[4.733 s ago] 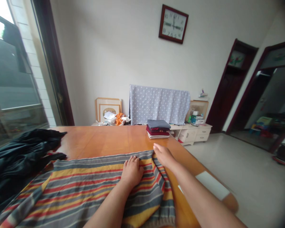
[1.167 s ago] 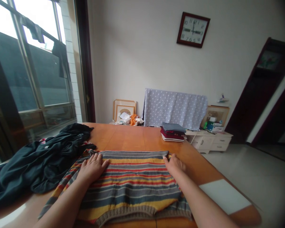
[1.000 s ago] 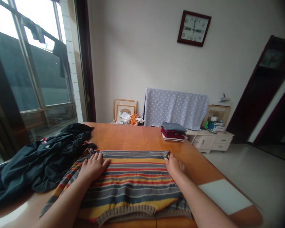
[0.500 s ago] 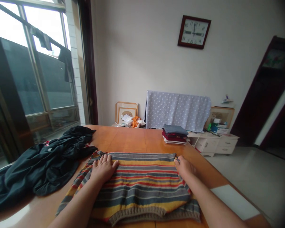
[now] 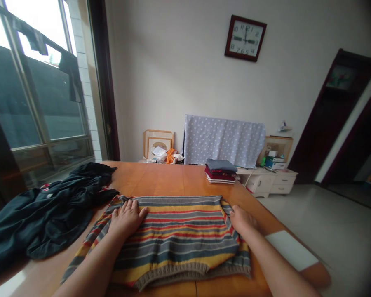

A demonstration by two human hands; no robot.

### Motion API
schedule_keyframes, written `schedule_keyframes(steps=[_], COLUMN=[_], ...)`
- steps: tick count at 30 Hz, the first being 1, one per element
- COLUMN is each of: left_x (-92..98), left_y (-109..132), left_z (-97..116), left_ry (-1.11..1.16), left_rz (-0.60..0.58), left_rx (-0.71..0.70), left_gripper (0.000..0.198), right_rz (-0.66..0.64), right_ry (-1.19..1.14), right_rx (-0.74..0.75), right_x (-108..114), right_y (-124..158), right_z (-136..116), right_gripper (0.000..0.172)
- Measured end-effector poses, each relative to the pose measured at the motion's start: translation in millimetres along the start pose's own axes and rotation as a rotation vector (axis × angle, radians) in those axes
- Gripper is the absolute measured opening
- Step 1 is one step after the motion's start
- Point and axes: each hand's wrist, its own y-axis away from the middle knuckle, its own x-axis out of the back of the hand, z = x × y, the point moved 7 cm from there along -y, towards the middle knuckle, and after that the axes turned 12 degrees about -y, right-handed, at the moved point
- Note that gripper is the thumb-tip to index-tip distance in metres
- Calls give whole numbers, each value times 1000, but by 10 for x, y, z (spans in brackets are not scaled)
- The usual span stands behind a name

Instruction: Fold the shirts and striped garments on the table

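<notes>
A striped garment (image 5: 179,237) in grey, yellow and red lies flat on the orange wooden table (image 5: 160,181), its ribbed hem toward me. My left hand (image 5: 127,216) rests palm down on its upper left part, fingers spread. My right hand (image 5: 243,220) lies on the garment's right edge near the upper corner, fingers curled down against the cloth fold; whether it pinches the cloth is hidden.
A heap of dark clothes (image 5: 46,210) covers the table's left side. A stack of folded clothes (image 5: 220,170) sits at the far right corner. A white sheet (image 5: 292,249) lies near the right edge. Beyond are a covered unit (image 5: 224,139) and drawers (image 5: 272,181).
Since several seconds ago the garment has been spread flat and my hands have moved apart to its two sides. In the last second the right hand slid slightly outward along the right edge.
</notes>
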Motion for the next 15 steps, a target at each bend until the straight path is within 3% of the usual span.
schedule_keyframes(steps=[4,9,12,15], left_x=[-29,-6,18,25], left_y=[7,60,90,108], left_z=[-9,-2,1,1], left_ry=[17,44,59,69], left_rz=[9,5,-5,-15], left_rx=[-1,-1,7,6], left_gripper=[87,84,83,83], right_rz=[97,85,-127,-586], right_ry=[-101,-510,-698,-702], right_rx=[153,433,560,612], right_x=[183,190,-7,-416], right_y=[15,299,625,1039], right_z=[-467,-1477,-2078,-2485], right_gripper=[30,32,33,32])
